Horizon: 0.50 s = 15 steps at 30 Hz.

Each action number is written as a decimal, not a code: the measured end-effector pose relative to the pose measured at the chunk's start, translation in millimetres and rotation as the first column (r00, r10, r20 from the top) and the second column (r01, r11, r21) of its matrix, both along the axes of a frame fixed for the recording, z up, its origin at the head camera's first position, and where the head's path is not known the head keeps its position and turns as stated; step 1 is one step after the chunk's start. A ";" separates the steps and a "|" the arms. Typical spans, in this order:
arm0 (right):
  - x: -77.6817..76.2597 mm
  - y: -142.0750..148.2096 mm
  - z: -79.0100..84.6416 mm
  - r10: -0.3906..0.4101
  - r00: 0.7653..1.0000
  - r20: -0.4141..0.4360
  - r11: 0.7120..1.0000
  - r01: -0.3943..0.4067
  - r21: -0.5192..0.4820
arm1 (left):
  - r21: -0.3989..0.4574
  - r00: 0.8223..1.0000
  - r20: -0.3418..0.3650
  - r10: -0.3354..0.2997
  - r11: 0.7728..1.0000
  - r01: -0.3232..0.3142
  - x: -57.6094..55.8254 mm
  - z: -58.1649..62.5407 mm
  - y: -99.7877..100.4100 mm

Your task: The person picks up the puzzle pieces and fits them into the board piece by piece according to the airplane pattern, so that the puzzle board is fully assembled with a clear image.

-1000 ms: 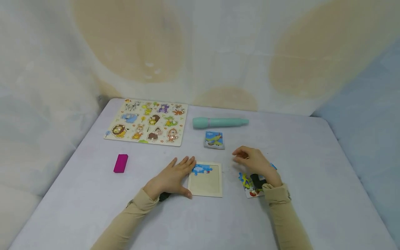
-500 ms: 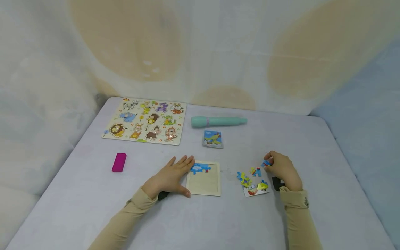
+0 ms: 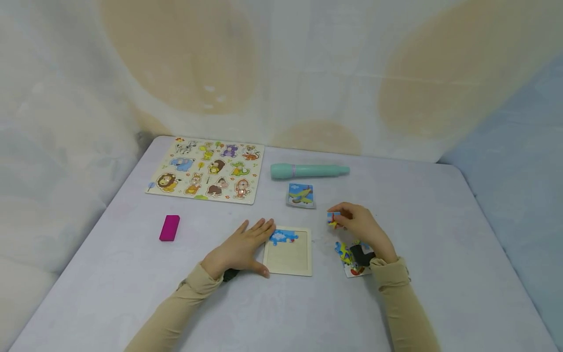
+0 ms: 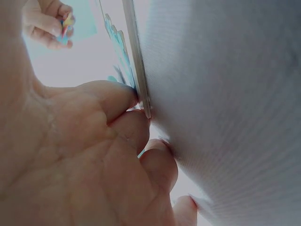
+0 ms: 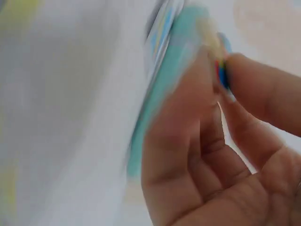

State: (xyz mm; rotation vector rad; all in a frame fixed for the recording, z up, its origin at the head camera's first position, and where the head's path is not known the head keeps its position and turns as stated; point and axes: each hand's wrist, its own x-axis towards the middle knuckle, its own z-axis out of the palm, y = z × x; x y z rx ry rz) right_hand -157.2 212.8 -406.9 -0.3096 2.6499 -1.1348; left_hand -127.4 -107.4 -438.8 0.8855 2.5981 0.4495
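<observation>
My right hand (image 3: 364,227) pinches a small jigsaw puzzle piece (image 3: 332,218) between thumb and fingertips, raised right of a square wooden puzzle tray (image 3: 288,264). Blue, red and yellow show on that piece (image 5: 221,75) in the right wrist view. My left hand (image 3: 241,251) lies with straight, spread fingers against the tray's left edge, fingertips at its upper left corner. In the left wrist view these fingers (image 4: 129,127) touch the tray's side (image 4: 136,61). Joined blue pieces (image 3: 281,236) fill the tray's top left. Loose puzzle pieces (image 3: 344,253) lie partly hidden below my right wrist.
Behind the tray lies a small airplane picture packet (image 3: 301,195), with a mint-green pen-shaped tube (image 3: 310,171) beyond it. An animal puzzle board (image 3: 206,171) lies at the back left. A magenta block (image 3: 169,228) sits left of my left hand. Draped cloth surrounds the table.
My right hand went right to the loose pieces, took hold of one, and has come back left toward the tray holding a puzzle piece. The left hand has stayed at the tray.
</observation>
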 end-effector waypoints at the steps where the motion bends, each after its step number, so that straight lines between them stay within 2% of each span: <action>1: -2.2 -8.8 -1.7 0.019 0.999 0.037 0.999 -0.017 -0.046 | -0.001 1.000 0.002 0.000 1.000 0.000 -0.2 0.3 0.0; 4: -6.4 -31.5 -8.5 0.065 0.982 0.177 0.990 -0.041 -0.134 | 0.000 1.000 0.005 -0.001 1.000 0.001 -0.5 -0.4 0.8; 7: -8.3 -48.5 -13.9 0.098 0.961 0.259 0.989 -0.066 -0.130 | -0.001 1.000 0.004 0.000 1.000 0.000 -0.5 -2.3 1.8; 11: -7.3 -61.4 -17.7 0.100 0.964 0.246 0.994 -0.089 -0.057 | -0.003 1.000 0.006 0.002 1.000 -0.002 -0.7 -3.9 2.2; 15: -4.5 -69.0 -18.0 0.062 0.975 0.213 0.998 -0.063 -0.001 | -0.007 1.000 0.006 0.002 1.000 -0.002 -1.6 -3.4 1.3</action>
